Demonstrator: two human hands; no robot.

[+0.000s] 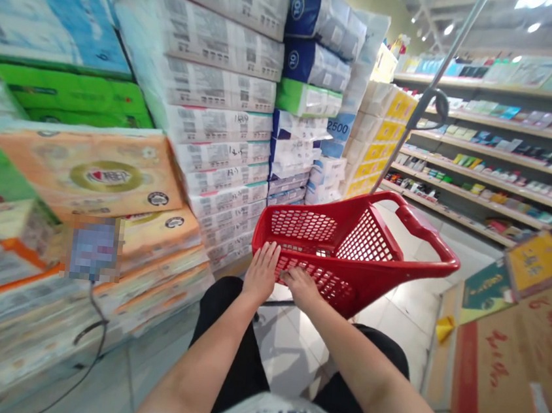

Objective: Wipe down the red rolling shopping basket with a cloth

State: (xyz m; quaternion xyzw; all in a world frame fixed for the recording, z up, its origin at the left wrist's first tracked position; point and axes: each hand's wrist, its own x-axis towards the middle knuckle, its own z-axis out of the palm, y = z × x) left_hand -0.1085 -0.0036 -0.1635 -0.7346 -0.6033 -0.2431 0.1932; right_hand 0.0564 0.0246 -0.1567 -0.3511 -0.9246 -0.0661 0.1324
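Note:
A red plastic shopping basket with perforated walls stands in front of my knees, its looped handle pointing right. My left hand lies against the basket's near left corner, fingers stretched out and their tips at the rim. Just to the right, my right hand has its fingers bent against the near wall, gripping at the holes; the fingertips are partly hidden. Through the open top, only the basket's mesh walls and floor show.
Orange tissue packs are stacked at left, beside a blurred device on a cable. Tall stacks of white wrapped packs rise ahead. Cardboard boxes flank the right. A metal pole slants behind the basket, before stocked shelves.

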